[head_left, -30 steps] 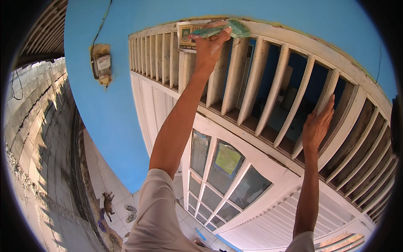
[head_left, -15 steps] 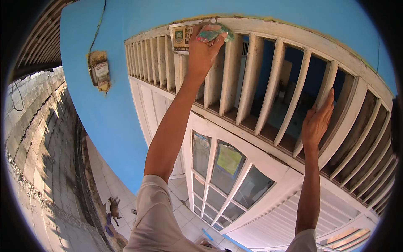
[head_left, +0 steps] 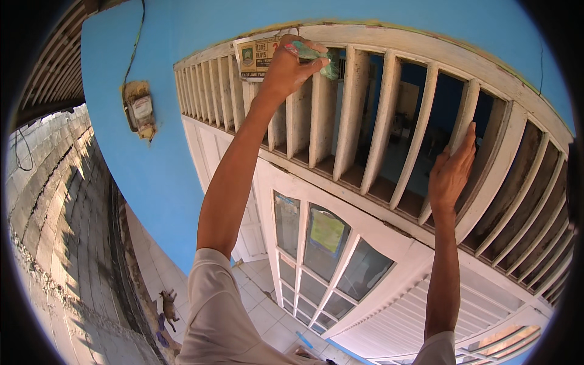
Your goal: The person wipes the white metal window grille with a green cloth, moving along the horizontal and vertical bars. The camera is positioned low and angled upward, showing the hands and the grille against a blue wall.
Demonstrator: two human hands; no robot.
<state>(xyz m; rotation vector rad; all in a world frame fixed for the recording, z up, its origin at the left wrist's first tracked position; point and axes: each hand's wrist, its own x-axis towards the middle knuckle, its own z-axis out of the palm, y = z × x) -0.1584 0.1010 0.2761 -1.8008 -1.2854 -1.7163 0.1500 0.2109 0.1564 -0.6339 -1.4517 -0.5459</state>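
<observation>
My left hand (head_left: 285, 72) is raised to the upper part of a cream wooden vent (head_left: 351, 115) with upright slats. Its fingers are closed on a crumpled green cloth (head_left: 329, 67) with a reddish patch, which touches the slat tops. Just left of that hand, a small printed plate (head_left: 249, 61) is fixed on the vent, partly covered by the fingers. Farther right, my right hand (head_left: 449, 176) lies against a slat, its fingers stretched upward along it and the thumb apart.
Under the vent is a white door with glass panes (head_left: 328, 234). An electric meter (head_left: 142, 109) hangs on the blue wall (head_left: 146, 182). A block wall (head_left: 55, 213) runs along the left. Below, a cat (head_left: 168, 309) lies on the tiled floor (head_left: 267, 316).
My left hand and the green cloth have shifted slightly down along the slats. The whole view has moved a little. My right hand stays against the same slat.
</observation>
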